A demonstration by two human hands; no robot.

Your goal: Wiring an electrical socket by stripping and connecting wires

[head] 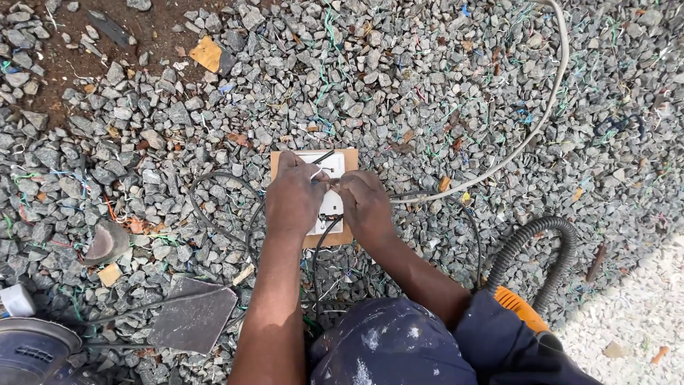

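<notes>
White socket plate (329, 199) on a small wooden board (347, 160), lying on gravel ground (427, 85), directly under both hands. Grey flat slab (192, 314), well left of the fingers. Left hand (296, 196), fingers closed on a thin black wire (322, 157) at the plate's top. Right hand (367, 203), fingers pinched shut at the plate's middle; what they grip cannot be told. Pale cable (527, 135) and grey ribbed hose (531, 246), right of the fingers.

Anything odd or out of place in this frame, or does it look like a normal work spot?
Yes. The white socket plate on a wooden board lies straight on loose gravel, not a bench. Coloured wire offcuts litter the stones. Both hands, left hand and right hand, work at the plate.
</notes>
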